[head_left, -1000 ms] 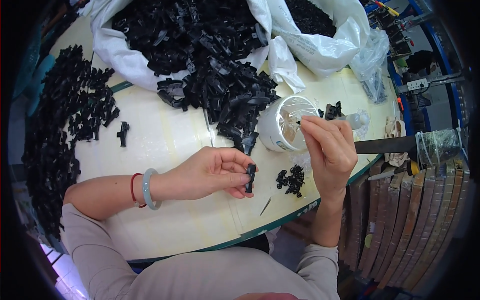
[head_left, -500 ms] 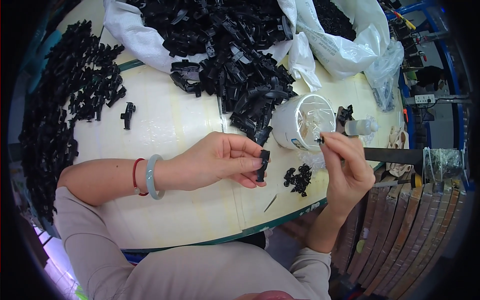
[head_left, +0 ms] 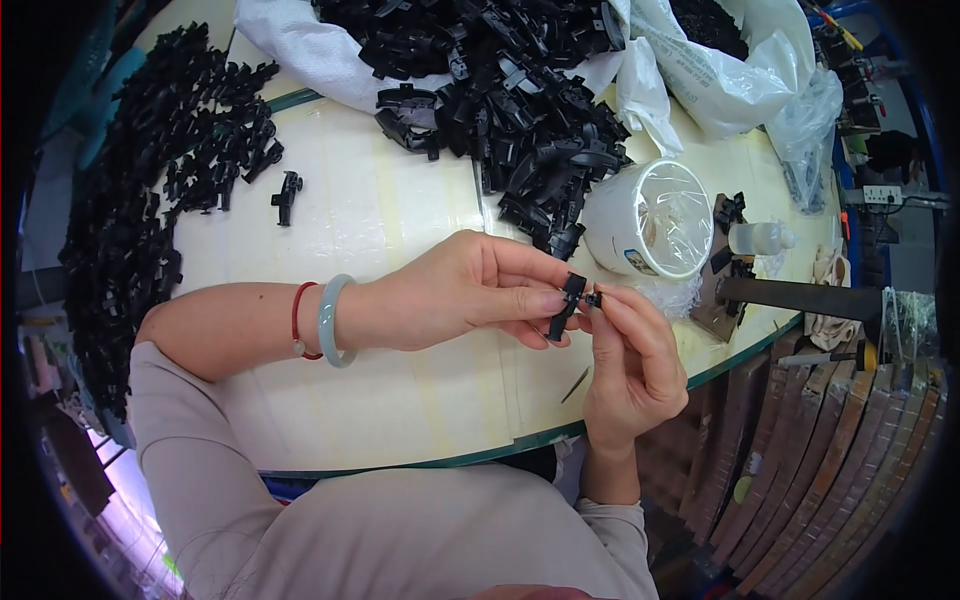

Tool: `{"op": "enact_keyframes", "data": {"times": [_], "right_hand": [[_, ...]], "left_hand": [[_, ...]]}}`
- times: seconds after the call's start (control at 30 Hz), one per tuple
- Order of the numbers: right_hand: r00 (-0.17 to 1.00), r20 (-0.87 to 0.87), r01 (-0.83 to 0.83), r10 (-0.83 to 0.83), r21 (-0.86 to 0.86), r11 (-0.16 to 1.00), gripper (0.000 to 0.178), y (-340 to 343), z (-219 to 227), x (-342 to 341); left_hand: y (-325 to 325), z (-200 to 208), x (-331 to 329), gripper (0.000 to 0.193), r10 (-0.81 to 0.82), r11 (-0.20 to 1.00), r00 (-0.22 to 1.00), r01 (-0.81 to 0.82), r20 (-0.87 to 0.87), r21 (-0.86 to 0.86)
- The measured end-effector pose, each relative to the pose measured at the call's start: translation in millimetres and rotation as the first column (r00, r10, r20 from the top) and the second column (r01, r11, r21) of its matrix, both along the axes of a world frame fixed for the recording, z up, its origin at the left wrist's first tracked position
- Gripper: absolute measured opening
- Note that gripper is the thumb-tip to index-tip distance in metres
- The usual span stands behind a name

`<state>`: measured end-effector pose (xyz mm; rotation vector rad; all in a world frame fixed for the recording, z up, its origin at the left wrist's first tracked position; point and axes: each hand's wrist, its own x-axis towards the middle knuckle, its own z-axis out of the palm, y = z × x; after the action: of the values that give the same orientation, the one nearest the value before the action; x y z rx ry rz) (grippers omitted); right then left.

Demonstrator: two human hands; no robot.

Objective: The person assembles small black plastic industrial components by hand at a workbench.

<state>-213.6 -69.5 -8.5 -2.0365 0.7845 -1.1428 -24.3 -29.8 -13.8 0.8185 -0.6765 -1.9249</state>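
Between the thumb and fingers of my left hand (head_left: 465,290) is a narrow black plastic part (head_left: 566,310), held roughly upright. My right hand (head_left: 637,365) pinches a small black plastic clip (head_left: 593,299) by its fingertips. The clip is right against or very close to the right side of the larger part; whether they touch I cannot tell. Both hands meet above the table, in front of a white bucket (head_left: 615,225) lined with clear plastic. Off to the left, a single black part (head_left: 287,199) lies apart on the tabletop.
A big heap of black parts (head_left: 500,100) spills from a white sack (head_left: 300,60). Many more black pieces (head_left: 120,220) cover the left side. A clear bottle (head_left: 760,238), a fixture with a dark lever (head_left: 790,297) and a thin metal pin (head_left: 575,385) are at the right.
My right hand has come left and down, bringing the small clip to the part in my left hand. The whole view has shifted a little, and the loose clip pile is now hidden.
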Motion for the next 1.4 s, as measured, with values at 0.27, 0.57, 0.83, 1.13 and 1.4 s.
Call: {"op": "enact_keyframes", "data": {"times": [0.27,0.57,0.83,1.13,1.4], "right_hand": [[0.999,-0.035,0.016,-0.02,-0.108,0.994,0.018,0.7,3.2,4.7],[0.994,-0.096,0.027,-0.047,-0.199,0.98,0.02,0.6,3.6,5.1],[0.984,-0.172,-0.015,-0.053,-0.371,0.928,0.025,1.5,1.9,3.6],[0.982,-0.183,-0.014,-0.051,-0.334,0.942,0.032,7.2,-1.1,-12.0],[0.846,-0.413,0.249,-0.336,-0.25,0.936,0.021,-28.4,7.9,-72.2]], "left_hand": [[0.5,-4.2,-1.1,0.032,-0.018,1.0,0.999,0.018,-0.026,-0.019],[1.7,-4.5,-2.2,0.027,0.021,1.0,0.999,-0.022,-0.03,-0.012],[3.7,-6.4,-5.2,0.027,0.057,0.997,0.998,-0.056,0.021,-0.044],[18.4,-1.5,-4.7,0.022,0.165,0.984,0.955,-0.176,0.245,0.022],[62.7,16.6,71.4,0.017,0.294,0.901,0.356,-0.412,0.887,-0.134]]}}
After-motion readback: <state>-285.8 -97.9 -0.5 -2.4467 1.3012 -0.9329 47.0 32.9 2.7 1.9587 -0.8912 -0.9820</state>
